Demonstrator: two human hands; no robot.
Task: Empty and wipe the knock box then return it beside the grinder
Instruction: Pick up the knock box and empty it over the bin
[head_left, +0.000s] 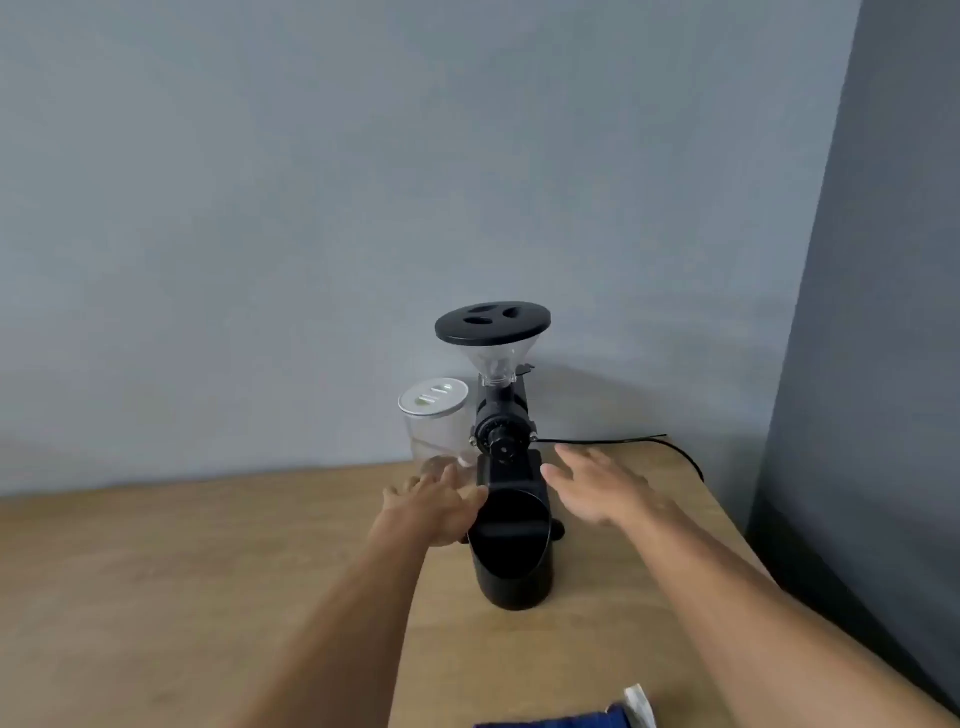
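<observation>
A black round knock box (514, 566) with a bar across its mouth stands on the wooden table (156, 597), directly in front of the black grinder (501, 415). The grinder has a clear hopper under a black lid. My left hand (434, 506) is at the box's left rim, fingers spread, touching or nearly touching it. My right hand (602, 491) hovers open to the right of the box and grinder, apart from both.
A clear jar with a white lid (435, 415) stands left of the grinder by the wall. The grinder's black cord (675, 452) trails right along the table. A blue cloth (566, 719) and a white scrap (639, 701) lie at the near edge.
</observation>
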